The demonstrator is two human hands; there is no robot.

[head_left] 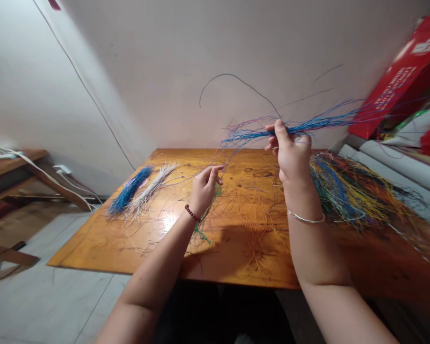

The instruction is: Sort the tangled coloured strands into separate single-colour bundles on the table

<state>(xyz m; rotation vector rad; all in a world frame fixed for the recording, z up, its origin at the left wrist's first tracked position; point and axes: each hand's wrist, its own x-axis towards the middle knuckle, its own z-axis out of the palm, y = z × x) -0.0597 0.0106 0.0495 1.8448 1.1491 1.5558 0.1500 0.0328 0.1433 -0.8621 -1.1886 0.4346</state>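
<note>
My right hand (pixel 293 148) is raised above the table, its thumb and fingers closed around a bundle of thin blue wires (pixel 318 124) with some purple ones among them. The bundle lies nearly level, its loose ends fanning out on both sides. One dark wire (pixel 236 76) arches up and left from the grip. Lower and to the left, my left hand (pixel 205 187) pinches thin wire strands below the bundle's left ends; how many is too fine to tell. Beneath it, green wires (pixel 202 234) lie on the wooden table (pixel 103 248).
A blue bundle (pixel 131 191) and a white bundle (pixel 154 188) lie at the table's left. Orange wires (pixel 256 224) are scattered in the middle. Several mixed-colour bundles (pixel 347 191) lie at right, near white rolls (pixel 390 157) and a red box (pixel 390 86). A wall stands behind.
</note>
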